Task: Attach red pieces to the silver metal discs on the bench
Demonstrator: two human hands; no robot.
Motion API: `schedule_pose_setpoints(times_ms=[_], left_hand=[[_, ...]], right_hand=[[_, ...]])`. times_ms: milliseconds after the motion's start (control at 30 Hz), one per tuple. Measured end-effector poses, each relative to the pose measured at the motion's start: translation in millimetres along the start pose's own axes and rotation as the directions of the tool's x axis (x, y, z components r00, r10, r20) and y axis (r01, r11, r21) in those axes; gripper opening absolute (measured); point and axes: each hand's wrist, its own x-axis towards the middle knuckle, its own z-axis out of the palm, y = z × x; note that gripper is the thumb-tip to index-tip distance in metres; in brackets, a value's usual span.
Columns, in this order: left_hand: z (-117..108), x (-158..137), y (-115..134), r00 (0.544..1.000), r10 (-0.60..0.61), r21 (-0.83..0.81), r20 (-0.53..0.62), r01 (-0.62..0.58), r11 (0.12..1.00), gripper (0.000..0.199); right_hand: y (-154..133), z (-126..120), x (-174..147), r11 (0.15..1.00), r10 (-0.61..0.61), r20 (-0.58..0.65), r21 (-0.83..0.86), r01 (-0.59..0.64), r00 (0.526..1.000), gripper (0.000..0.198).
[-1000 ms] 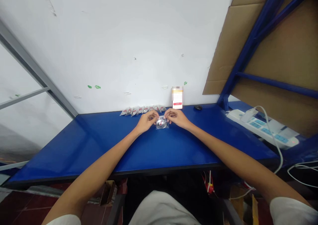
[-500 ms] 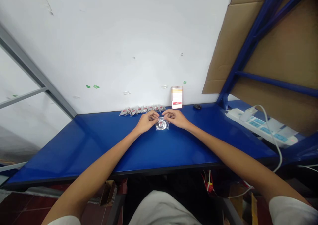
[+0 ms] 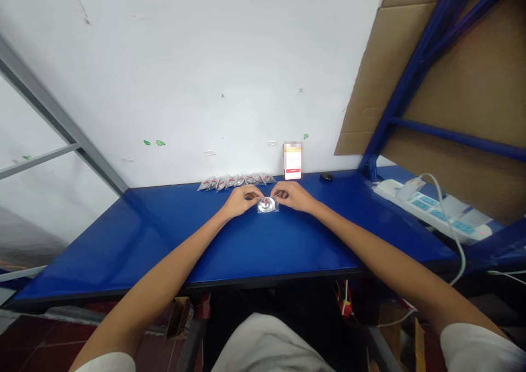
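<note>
A small clear plastic bag [image 3: 267, 205] holds a round silvery disc with a red mark on it. It is at the middle of the blue table [image 3: 263, 246]. My left hand [image 3: 243, 200] pinches the bag's upper left corner between thumb and index finger. At the upper right corner, my right hand [image 3: 292, 196] grips the same bag in a pinch. Behind my hands, several similar clear bags [image 3: 234, 181] with red marks lie overlapping in a row along the wall.
A phone [image 3: 293, 161] with a lit screen leans upright on the wall. Right of it sits a small black round object [image 3: 326, 176]. A white power strip [image 3: 435, 210] with a plugged-in cable lies at the right, by the blue metal frame [image 3: 394, 98].
Both hands' fingertips have moved slightly outward, toward the bag's two upper corners. The bag itself has stayed almost in place, and the row of bags is unchanged.
</note>
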Motion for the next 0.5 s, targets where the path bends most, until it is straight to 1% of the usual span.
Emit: schedule_pose_setpoints(times_ms=[100, 167, 267, 333, 400, 433, 500], left_hand=[[-2.4, -0.5, 1.2, 1.000, -0.004, -0.008, 0.031, 0.005, 1.000, 0.016], [-2.7, -0.6, 1.5, 0.997, -0.072, -0.029, 0.022, 0.073, 0.997, 0.018], [-1.1, 0.2, 0.8, 0.983, -0.181, -0.023, 0.025, 0.181, 0.983, 0.030], [0.1, 0.9, 0.4, 0.979, -0.193, -0.003, 0.069, 0.194, 0.981, 0.034], [1.2, 1.4, 0.7, 0.981, -0.179, -0.002, 0.081, 0.180, 0.984, 0.034], [1.8, 1.5, 1.4, 0.982, -0.175, -0.002, 0.069, 0.175, 0.984, 0.033], [3.4, 1.2, 3.9, 0.986, -0.167, 0.009, 0.025, 0.167, 0.986, 0.032]], right_hand=[[-3.4, 2.0, -2.9, 0.994, -0.080, 0.029, -0.066, 0.082, 0.996, 0.014], [-4.5, 4.7, -4.7, 0.990, -0.122, 0.024, -0.066, 0.123, 0.992, 0.014], [-7.3, 6.7, -6.3, 0.986, -0.148, -0.009, -0.081, 0.147, 0.989, 0.015], [-10.4, 6.0, -6.7, 0.984, -0.141, -0.005, -0.113, 0.140, 0.990, 0.016], [-13.6, 5.1, -6.3, 0.987, -0.115, -0.008, -0.112, 0.114, 0.993, 0.015], [-14.8, 5.1, -5.7, 0.992, -0.093, -0.015, -0.081, 0.092, 0.996, 0.018], [-15.9, 6.5, -4.0, 0.999, -0.026, -0.019, 0.032, 0.026, 0.999, 0.030]])
